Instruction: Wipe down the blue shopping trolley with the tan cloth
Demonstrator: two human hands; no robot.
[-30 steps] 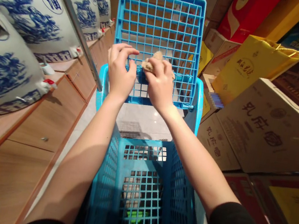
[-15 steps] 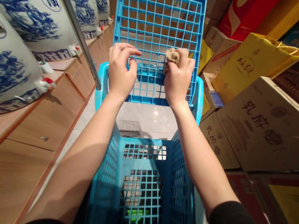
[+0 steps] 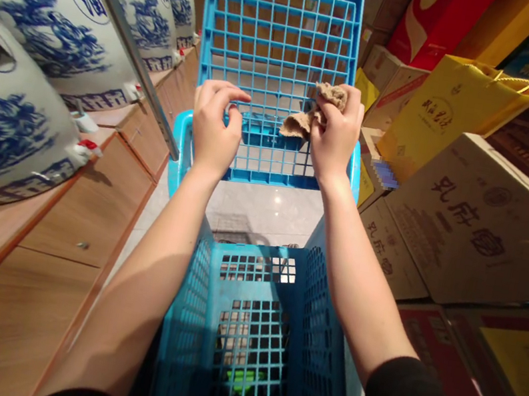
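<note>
A shopping cart of blue plastic has an upper grid panel (image 3: 282,32) tilted up at its far end. My left hand (image 3: 216,126) is at the panel's left side, fingers curled over its edge; the thumb and index finger are apart and the fingers' undersides are hidden. My right hand (image 3: 338,136) is closed round a crumpled brown cloth (image 3: 298,124), near the panel's right edge. Part of the cloth hangs out to the left against the grid. Below my forearms lies the cart's deep lower basket (image 3: 224,286), with a green item (image 3: 244,380) visible through its bottom grid.
On the left, large blue-and-white jars (image 3: 53,34) with taps stand on a wooden cabinet (image 3: 73,220), behind a slanted metal pole (image 3: 128,40). Cardboard boxes (image 3: 473,226) and a yellow paper bag (image 3: 441,113) line the right side, close to the cart.
My right hand has moved right along the grid panel with the cloth, more of which now shows. My left hand stays at the panel's left side.
</note>
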